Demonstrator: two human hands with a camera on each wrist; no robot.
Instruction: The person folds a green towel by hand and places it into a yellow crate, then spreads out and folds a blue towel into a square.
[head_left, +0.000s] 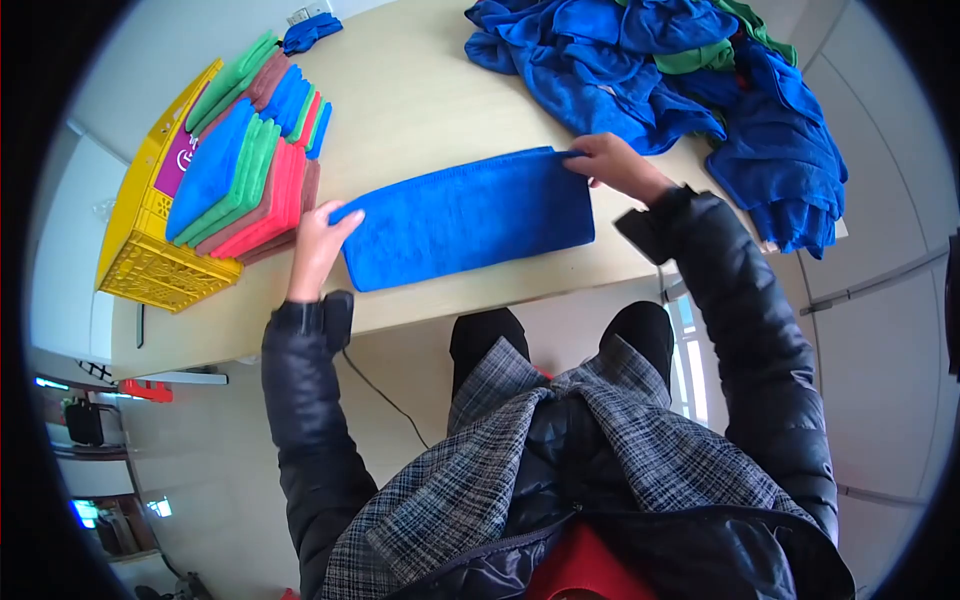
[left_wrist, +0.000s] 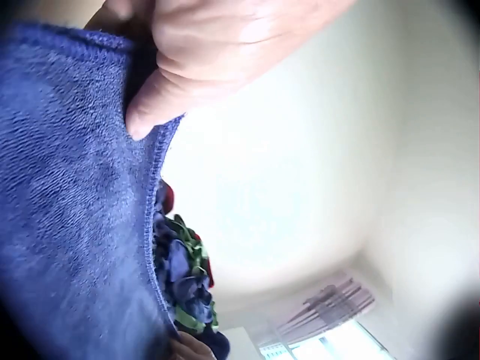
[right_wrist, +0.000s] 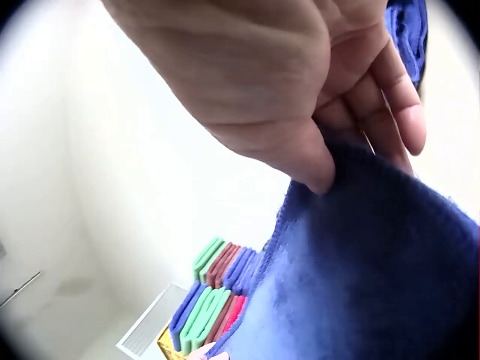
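A blue towel, folded into a long strip, is stretched between both hands at the table's front edge. My left hand pinches its left upper corner, the thumb lying on the near face in the left wrist view. At the opposite upper corner my right hand pinches the cloth between thumb and fingers. In the right wrist view the thumb presses the towel near its stitched edge, while other fingers curl behind it.
Left of the towel stands a yellow crate beside rows of folded towels in blue, green, brown and red. A loose heap of mostly blue towels covers the table's far right. A small blue cloth bundle lies at the back.
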